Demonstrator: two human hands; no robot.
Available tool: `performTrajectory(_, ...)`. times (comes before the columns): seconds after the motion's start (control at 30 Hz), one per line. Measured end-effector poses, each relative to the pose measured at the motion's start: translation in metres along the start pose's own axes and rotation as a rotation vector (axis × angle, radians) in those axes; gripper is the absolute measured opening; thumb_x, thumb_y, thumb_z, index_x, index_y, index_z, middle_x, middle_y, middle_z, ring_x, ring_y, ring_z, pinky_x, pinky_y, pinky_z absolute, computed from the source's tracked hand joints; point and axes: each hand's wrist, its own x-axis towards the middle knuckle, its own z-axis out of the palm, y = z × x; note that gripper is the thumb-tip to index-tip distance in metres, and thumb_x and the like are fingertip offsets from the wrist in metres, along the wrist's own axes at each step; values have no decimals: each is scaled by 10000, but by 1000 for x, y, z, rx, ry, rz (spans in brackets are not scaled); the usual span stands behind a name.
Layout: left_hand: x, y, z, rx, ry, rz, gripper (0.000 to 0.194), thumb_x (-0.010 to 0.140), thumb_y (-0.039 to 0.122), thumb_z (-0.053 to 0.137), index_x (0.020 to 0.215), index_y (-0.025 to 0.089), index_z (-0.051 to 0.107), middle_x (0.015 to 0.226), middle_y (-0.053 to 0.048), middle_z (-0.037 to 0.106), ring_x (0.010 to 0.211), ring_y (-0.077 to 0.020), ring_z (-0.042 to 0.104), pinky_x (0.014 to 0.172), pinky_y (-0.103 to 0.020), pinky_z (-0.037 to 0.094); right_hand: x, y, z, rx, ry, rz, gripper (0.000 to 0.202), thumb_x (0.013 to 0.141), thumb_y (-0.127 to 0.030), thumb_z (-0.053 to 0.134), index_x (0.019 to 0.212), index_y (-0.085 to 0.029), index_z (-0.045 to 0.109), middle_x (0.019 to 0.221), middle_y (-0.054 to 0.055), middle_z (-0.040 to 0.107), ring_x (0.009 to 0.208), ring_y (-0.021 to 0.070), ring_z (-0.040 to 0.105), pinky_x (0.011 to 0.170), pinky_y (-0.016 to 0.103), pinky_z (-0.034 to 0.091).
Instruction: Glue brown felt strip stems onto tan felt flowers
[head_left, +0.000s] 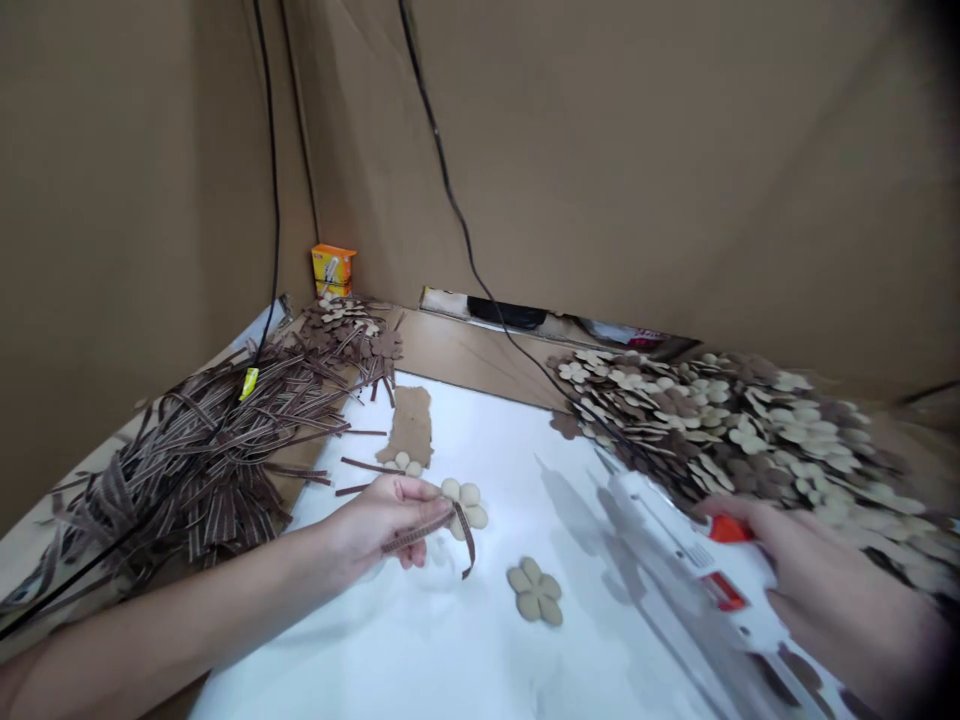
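Note:
My left hand (401,515) pinches a beige felt flower (466,503) together with a brown stitched ribbon (466,540), whose two ends hang out from the fingers. In my right hand (817,570) is a white glue gun (675,530) with red-orange parts, its nozzle pointing up and left; it is somewhat blurred. Between the two hands, another beige flower (535,591) lies flat on the white board (480,660). Just behind my left hand, part of a further pale flower (405,463) shows beside a torn cardboard piece (411,425).
Brown ribbons (247,440) pile up on the left, some spilling onto the board. A heap of beige and brown flowers (735,420) covers the right. An orange-yellow box (333,268) stands in the back corner. Black cords (450,190) hang before the cardboard walls (637,150).

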Motion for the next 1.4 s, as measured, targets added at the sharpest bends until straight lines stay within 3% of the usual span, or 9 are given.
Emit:
performTrajectory(0.13,1,-4,-3,-18,-70,25,265,639,331,741,762,113,655,666,-30,660,380,-45,468,361,-170,377,1,-13,1,74,-190,-48,403,638,-69,433,979,-216,590,903,123,635,827,251,623,659,305,489)
performTrajectory(0.37,1,-4,-1,35,-75,25,266,655,320,732,765,93,648,652,-33,639,361,-42,483,340,-158,373,-12,-28,22,151,5,-91,420,650,-18,335,935,-217,570,938,87,621,841,234,623,666,314,464)
performTrajectory(0.57,-1,-5,1,74,-57,54,283,658,342,724,794,106,644,718,-46,663,356,-50,522,318,-150,346,-14,-25,41,123,-52,-197,471,623,-34,349,1025,-180,546,1019,100,587,957,250,554,787,366,441)
performTrajectory(0.73,0,-8,1,74,-33,71,255,660,325,725,770,110,642,639,-37,666,340,-53,514,309,-143,325,-18,-44,18,-125,154,-142,376,712,-64,358,1029,-164,534,1145,184,518,1078,354,463,889,518,314)
performTrajectory(0.83,-1,-9,2,83,-21,95,245,663,321,721,762,111,642,626,-33,658,334,-51,499,323,-149,344,-25,-77,-8,-59,207,-122,286,749,-205,395,979,-166,560,1106,191,511,1036,363,471,842,536,337)
performTrajectory(0.9,-2,-8,3,102,6,111,243,672,320,713,773,110,644,657,-39,660,341,-47,499,332,-149,339,-31,-109,-23,143,131,-161,250,781,-338,420,913,-199,580,975,131,563,952,314,509,787,467,389)
performTrajectory(1.03,-7,-4,9,158,58,134,238,685,329,700,738,109,629,571,-13,620,349,-47,499,338,-142,300,-32,-177,-36,453,-235,-87,238,820,-390,428,794,-220,591,780,45,605,736,202,567,648,308,420)
performTrajectory(1.13,-9,-2,11,166,67,134,241,683,342,700,738,124,613,518,18,585,357,-55,504,358,-146,325,-25,-208,-30,527,-316,-27,186,754,-383,519,750,-218,604,692,14,606,650,185,561,586,271,386)
performTrajectory(1.4,-8,-5,7,147,77,140,246,666,349,710,748,134,624,539,27,589,362,-51,510,365,-147,334,-18,-203,-5,852,-440,77,235,809,-359,463,657,-201,547,575,-35,487,531,116,428,482,211,298)
